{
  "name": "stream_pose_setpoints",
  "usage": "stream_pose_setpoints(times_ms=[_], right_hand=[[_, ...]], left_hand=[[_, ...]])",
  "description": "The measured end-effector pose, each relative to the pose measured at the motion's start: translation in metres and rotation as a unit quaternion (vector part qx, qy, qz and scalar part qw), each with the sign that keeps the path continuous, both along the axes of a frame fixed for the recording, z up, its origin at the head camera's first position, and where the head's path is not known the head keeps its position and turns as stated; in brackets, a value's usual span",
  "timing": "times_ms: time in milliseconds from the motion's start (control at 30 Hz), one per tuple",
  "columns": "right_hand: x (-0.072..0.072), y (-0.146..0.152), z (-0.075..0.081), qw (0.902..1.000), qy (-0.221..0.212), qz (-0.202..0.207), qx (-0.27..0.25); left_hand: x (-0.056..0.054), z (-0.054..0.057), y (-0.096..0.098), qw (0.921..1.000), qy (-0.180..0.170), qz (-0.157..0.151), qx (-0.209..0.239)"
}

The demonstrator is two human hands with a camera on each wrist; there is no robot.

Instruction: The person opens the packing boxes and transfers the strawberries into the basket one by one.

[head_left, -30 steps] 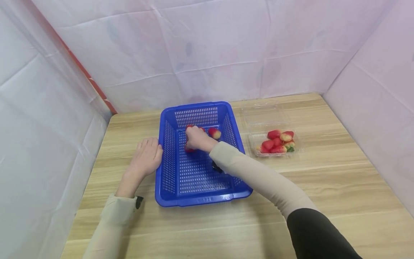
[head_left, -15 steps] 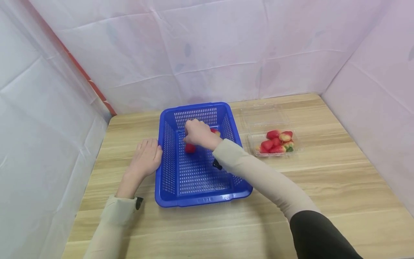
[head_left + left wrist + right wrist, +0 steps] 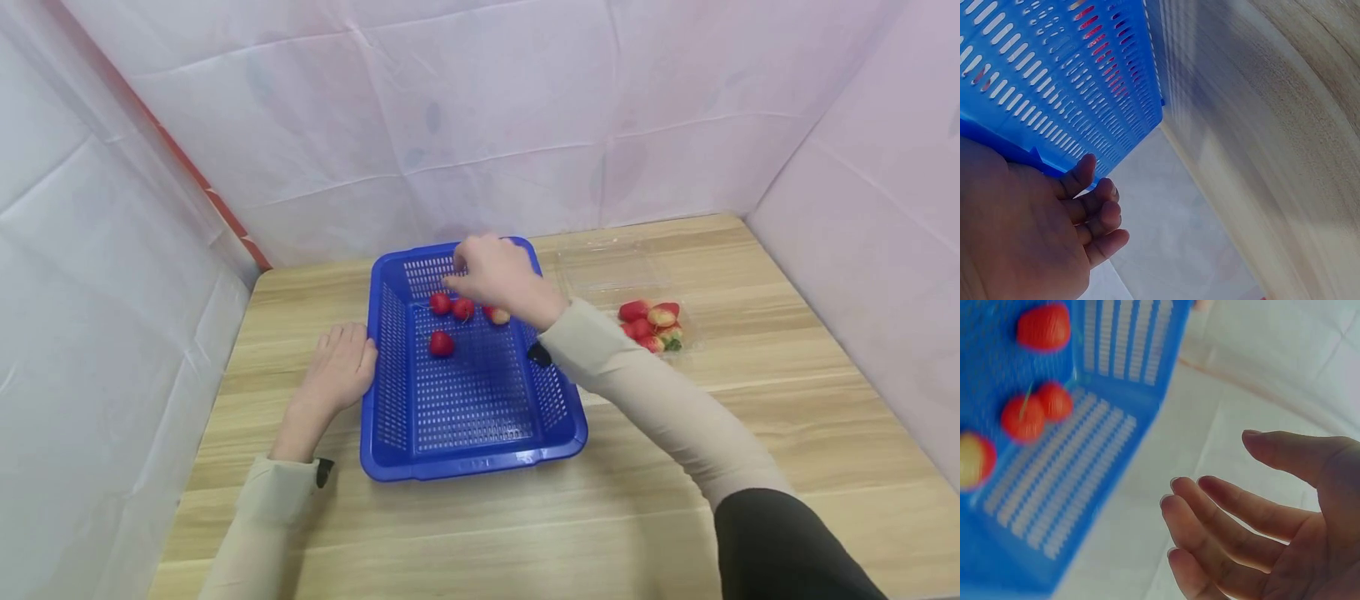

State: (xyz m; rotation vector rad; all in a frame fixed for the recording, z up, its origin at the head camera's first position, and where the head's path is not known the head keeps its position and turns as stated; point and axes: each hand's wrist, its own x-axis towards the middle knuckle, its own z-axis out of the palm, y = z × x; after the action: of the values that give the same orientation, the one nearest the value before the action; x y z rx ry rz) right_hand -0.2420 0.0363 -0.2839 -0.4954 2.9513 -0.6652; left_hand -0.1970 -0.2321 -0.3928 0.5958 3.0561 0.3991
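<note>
A blue perforated plastic basket (image 3: pixel 472 460) stands on the table. Inside it, two round red cherries (image 3: pixel 463 309) with thin stems lie side by side near the far end. To their right is a red-and-pale strawberry (image 3: pixel 497 315); a red strawberry (image 3: pixel 442 343) sits closer to the middle. My right hand (image 3: pixel 495 271) hovers over the basket's far right part, its fingers apart and holding nothing, as the right wrist view confirms. On the left, my left hand (image 3: pixel 341 367) rests against the basket's rim, thumb side touching it, fingers loosely bent in the left wrist view.
A clear plastic box (image 3: pixel 693 337) with its lid folded back stands right of the basket, holding several strawberries (image 3: pixel 663 315); my right sleeve covers part of it. White sheeting (image 3: pixel 510 108) hangs behind and at both sides of the wooden table (image 3: pixel 787 400).
My right hand has risen out of the basket and shifted right, its fingers spreading. The cherries it was covering now show in the basket. My left hand has stayed at the rim.
</note>
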Motion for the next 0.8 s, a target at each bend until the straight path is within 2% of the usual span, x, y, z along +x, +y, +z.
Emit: stream_pose_setpoints(times_ms=[200, 400, 567, 800], right_hand=[[-0.005, 0.046, 0.013, 0.9992, 0.004, -0.005, -0.04], [-0.005, 0.094, 0.017, 0.9987, 0.02, -0.042, -0.023], [-0.003, 0.131, 0.008, 0.9975, 0.028, -0.063, -0.013], [0.004, 0.17, -0.013, 0.9985, 0.003, -0.05, -0.021]], left_hand=[[0.001, 0.0, -0.002, 1.0, 0.001, 0.001, 0.005], [0.001, -0.001, -0.004, 1.0, 0.002, 0.0, 0.006], [0.002, 0.001, -0.003, 1.0, 0.002, -0.001, 0.008], [0.003, 0.004, -0.004, 0.9999, 0.002, -0.002, 0.014]])
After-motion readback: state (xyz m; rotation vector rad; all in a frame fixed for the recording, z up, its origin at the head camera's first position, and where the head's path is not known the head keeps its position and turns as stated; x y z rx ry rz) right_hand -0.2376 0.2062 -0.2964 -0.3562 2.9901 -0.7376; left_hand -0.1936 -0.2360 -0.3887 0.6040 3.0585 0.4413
